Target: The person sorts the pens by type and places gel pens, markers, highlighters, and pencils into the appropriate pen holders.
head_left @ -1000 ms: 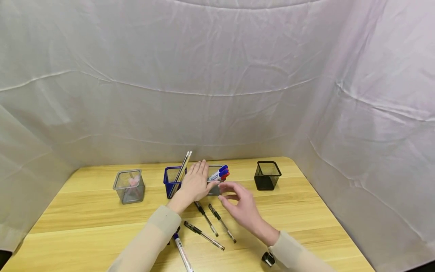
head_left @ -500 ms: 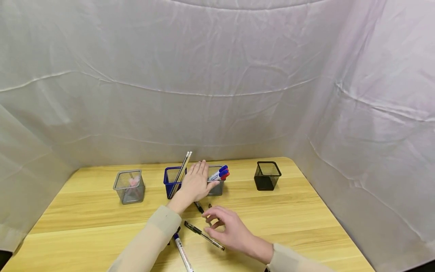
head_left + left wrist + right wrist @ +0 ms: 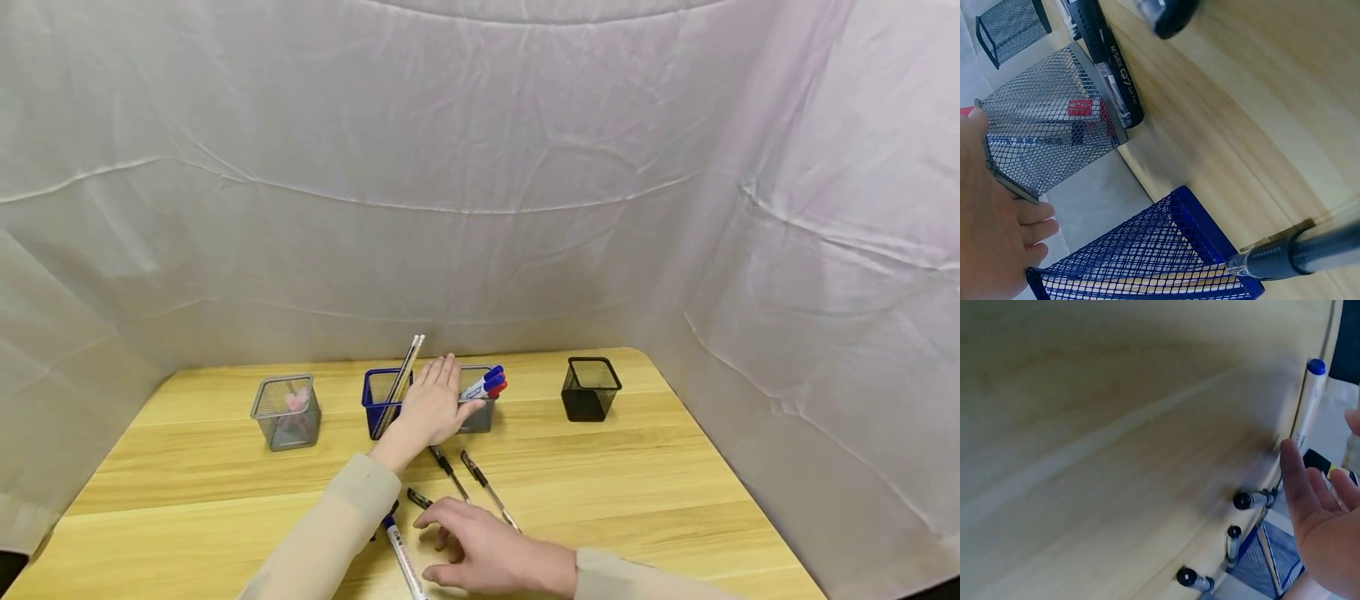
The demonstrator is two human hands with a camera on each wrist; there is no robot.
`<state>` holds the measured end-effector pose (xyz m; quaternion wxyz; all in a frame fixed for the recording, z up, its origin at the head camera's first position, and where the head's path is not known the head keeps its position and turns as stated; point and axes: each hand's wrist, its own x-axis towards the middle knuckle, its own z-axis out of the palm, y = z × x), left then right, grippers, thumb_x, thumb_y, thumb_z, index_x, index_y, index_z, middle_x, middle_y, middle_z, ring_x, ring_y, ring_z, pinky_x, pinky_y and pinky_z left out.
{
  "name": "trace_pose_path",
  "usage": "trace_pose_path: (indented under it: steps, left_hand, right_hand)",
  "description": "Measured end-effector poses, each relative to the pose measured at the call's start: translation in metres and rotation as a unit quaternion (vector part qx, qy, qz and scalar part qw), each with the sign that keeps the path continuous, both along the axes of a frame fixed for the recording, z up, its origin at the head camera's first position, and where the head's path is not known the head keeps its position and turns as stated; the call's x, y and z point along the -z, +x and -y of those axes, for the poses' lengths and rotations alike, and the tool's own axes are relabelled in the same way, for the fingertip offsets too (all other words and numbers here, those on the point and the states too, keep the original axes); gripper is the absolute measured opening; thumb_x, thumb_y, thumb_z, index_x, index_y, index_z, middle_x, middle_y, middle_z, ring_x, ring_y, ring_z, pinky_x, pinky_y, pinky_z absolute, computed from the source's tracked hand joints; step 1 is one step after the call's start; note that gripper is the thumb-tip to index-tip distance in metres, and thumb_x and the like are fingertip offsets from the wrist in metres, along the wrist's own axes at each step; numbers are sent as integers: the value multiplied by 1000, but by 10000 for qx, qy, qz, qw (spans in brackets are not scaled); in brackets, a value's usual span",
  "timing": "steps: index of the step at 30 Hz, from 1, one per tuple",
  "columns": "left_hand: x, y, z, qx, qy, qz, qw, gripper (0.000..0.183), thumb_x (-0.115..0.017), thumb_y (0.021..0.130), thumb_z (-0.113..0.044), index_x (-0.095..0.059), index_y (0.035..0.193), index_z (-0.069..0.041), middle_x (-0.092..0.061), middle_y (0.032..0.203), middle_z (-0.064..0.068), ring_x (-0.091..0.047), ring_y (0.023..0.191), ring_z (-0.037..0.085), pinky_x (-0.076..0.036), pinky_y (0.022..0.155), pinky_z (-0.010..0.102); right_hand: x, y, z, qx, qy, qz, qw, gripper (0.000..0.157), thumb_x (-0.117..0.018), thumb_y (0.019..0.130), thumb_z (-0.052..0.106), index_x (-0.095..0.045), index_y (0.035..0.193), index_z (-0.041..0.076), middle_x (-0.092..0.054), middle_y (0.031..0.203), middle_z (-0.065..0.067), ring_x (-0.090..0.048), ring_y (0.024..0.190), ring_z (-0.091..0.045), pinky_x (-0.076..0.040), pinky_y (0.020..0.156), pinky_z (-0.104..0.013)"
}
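Note:
My left hand [image 3: 431, 408] lies over a grey mesh pen holder [image 3: 475, 419] with its fingers extended; in the left wrist view the thumb and fingers touch its rim. Blue- and red-capped markers [image 3: 491, 382] lean in that holder. Lower down, my right hand [image 3: 483, 546] hovers with bent, parted fingers and nothing between them. It is just right of a white marker [image 3: 406, 557] on the table. One black gel pen [image 3: 418, 497] is partly hidden behind this hand. Two more, a right-hand gel pen [image 3: 487, 486] and a middle gel pen [image 3: 448, 472], lie beyond it.
A blue mesh holder [image 3: 378, 417] with pencils [image 3: 406, 367] stands left of the grey one. Farther left is another grey mesh holder [image 3: 292, 427] containing something pink. A black mesh holder [image 3: 588, 400] stands at right. Grey fabric [image 3: 480, 250] encloses the wooden table [image 3: 187, 517].
My right hand has come from beside the grey holder, down and left across the gel pens, to near the white marker. The left hand has stayed in place.

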<state>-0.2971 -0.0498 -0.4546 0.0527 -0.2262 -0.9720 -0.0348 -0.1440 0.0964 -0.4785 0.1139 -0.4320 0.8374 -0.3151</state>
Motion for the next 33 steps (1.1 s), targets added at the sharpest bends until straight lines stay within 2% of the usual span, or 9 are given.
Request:
trace_pose_path:
  steps: [9, 12, 17, 22, 27, 33]
  left_hand:
    - [1, -1, 0, -2, -22, -28, 10000, 91, -26, 106, -68, -19, 164, 2, -19, 171, 21, -19, 158, 36, -12, 130, 46]
    - [0, 0, 0, -4, -29, -13, 10000, 92, -25, 106, -69, -19, 164, 2, -19, 171, 21, -19, 158, 36, -12, 130, 46]
    - [-2, 2, 0, 23, -7, -103, 9999, 91, -28, 106, -67, -22, 163, 3, -23, 169, 22, -22, 157, 37, -14, 130, 46]
    - [-2, 2, 0, 70, 35, -232, 9997, 90, -31, 107, -66, -25, 162, 5, -26, 168, 23, -26, 156, 38, -17, 129, 47]
    - [-2, 2, 0, 71, 67, -191, 9998, 90, -31, 107, -66, -24, 162, 4, -25, 169, 23, -25, 156, 38, -16, 129, 47]
    - [0, 1, 1, 43, 53, -122, 9999, 91, -29, 106, -67, -22, 163, 4, -23, 169, 22, -22, 157, 37, -13, 130, 46]
  right_hand:
    - [4, -2, 11, -123, 495, -323, 9982, 50, -73, 99, 36, -57, 140, 12, -56, 113, 8, -49, 88, 6, -45, 74, -8]
    - [5, -3, 15, -128, 618, -428, 9971, 50, -72, 98, 39, -58, 139, 13, -58, 118, 7, -49, 88, 5, -44, 74, -8]
    - [6, -3, 20, -128, 849, -457, 9953, 51, -72, 98, 41, -59, 138, 13, -57, 133, 5, -51, 98, 4, -45, 80, -9]
    - [5, -2, 22, -178, 931, -324, 9950, 45, -72, 97, 31, -60, 137, 13, -55, 135, 5, -51, 101, 4, -45, 81, -9]
    - [4, 0, 22, -234, 927, -284, 9950, 45, -74, 95, 19, -61, 137, 11, -55, 127, 5, -50, 90, 7, -45, 74, -6]
    - [3, 0, 19, -205, 1011, -202, 9945, 45, -73, 95, 17, -61, 138, 13, -56, 119, 7, -47, 84, 7, -46, 71, -8]
